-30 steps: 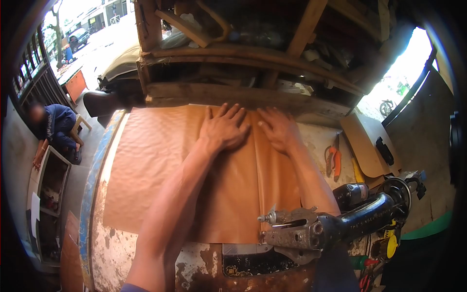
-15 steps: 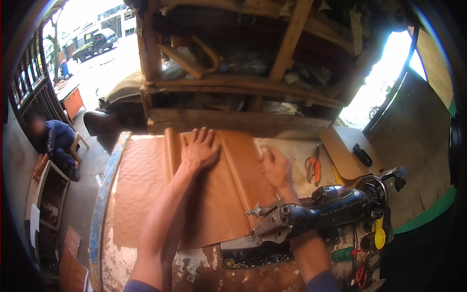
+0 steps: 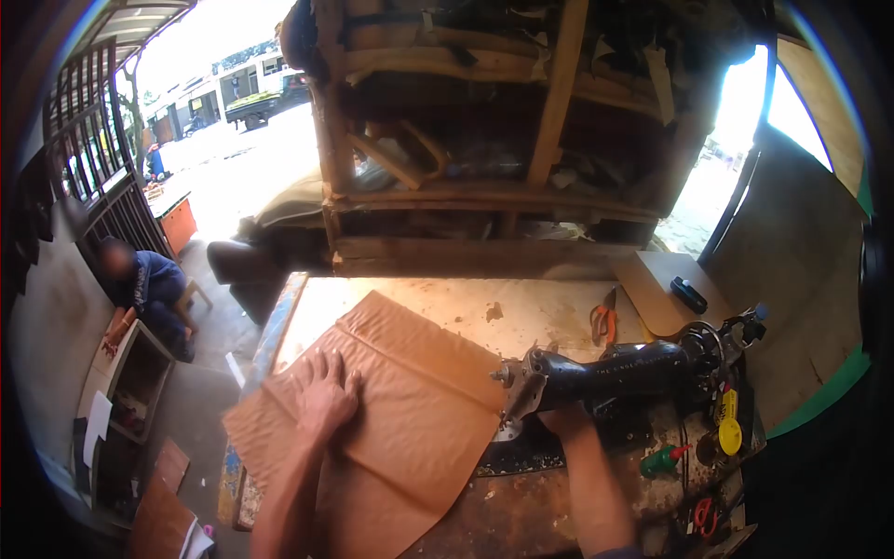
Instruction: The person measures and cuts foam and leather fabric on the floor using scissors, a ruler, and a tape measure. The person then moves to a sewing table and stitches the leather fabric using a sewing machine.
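Note:
A brown leather-like sheet lies at an angle on the worktable, its creased surface spread over the front left part. My left hand rests flat on it, fingers spread. The sheet's right corner reaches the needle end of a black sewing machine. My right hand is under the machine's arm, close to its bed; the machine hides the fingers, so I cannot see whether they hold anything.
Orange-handled pliers and a board with a black object lie behind the machine. A green bottle, a yellow item and red-handled scissors are at the right. A person sits at far left.
The sheet has turned and shifted toward me, its folds now opened out. My left hand has moved left and nearer, while my right hand has come back from behind the machine to under its arm.

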Action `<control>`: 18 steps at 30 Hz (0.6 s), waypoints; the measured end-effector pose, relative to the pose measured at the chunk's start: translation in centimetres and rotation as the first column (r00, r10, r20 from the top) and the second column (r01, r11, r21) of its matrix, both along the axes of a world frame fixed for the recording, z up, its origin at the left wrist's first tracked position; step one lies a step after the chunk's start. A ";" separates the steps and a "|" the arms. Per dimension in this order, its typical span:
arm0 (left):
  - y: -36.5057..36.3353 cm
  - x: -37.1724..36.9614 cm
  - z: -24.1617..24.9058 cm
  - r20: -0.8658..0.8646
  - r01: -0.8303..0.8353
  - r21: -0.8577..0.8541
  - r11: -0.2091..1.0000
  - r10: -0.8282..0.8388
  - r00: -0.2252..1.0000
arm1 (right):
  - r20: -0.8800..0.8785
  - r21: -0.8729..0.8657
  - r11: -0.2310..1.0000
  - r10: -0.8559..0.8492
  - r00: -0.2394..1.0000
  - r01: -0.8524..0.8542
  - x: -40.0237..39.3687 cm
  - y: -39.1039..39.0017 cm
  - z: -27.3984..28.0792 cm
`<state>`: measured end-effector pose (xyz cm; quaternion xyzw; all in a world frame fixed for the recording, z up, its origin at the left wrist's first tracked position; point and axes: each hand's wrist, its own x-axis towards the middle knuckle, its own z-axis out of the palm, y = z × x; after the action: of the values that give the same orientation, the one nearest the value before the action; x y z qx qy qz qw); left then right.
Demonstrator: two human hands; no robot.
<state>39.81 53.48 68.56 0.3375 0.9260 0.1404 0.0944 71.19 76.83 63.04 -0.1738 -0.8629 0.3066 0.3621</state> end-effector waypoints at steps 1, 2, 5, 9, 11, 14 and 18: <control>-1.0 0.5 0.2 -0.003 -0.023 0.013 1.000 0.023 1.000 | -0.129 -0.378 0.902 0.170 0.977 -0.207 -0.8 -0.5 1.5; -2.8 1.2 0.5 0.002 -0.064 -0.016 0.998 0.064 0.998 | -0.223 -0.535 0.775 0.254 0.941 -0.335 -1.5 -1.2 3.2; -7.5 3.3 0.4 0.008 -0.153 -0.088 0.984 0.154 0.988 | -0.748 -0.664 0.043 -0.044 0.662 -0.747 -3.5 -3.0 6.7; -8.9 6.4 1.7 0.010 -0.255 -0.109 0.961 0.258 0.966 | -0.283 -0.754 0.602 0.064 0.957 -0.263 -0.7 -1.9 4.0; -8.1 6.1 1.0 -0.179 -0.143 -0.155 0.977 0.115 0.977 | 0.309 -0.607 0.729 -0.150 0.939 0.316 2.3 -2.5 3.9; -5.5 6.0 -0.2 -0.139 0.133 0.038 0.990 -0.127 0.982 | 0.412 -0.165 0.961 -0.138 0.901 0.223 5.5 -9.1 12.2; -3.2 7.9 1.6 -0.005 0.375 0.045 0.926 -0.376 0.927 | 0.233 0.200 0.923 -0.370 0.899 0.328 9.6 -13.0 21.6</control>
<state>47.68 50.25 70.15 0.5101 0.8408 0.1410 0.1138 80.75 63.79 84.61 -0.3369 -0.8796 0.1420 0.3043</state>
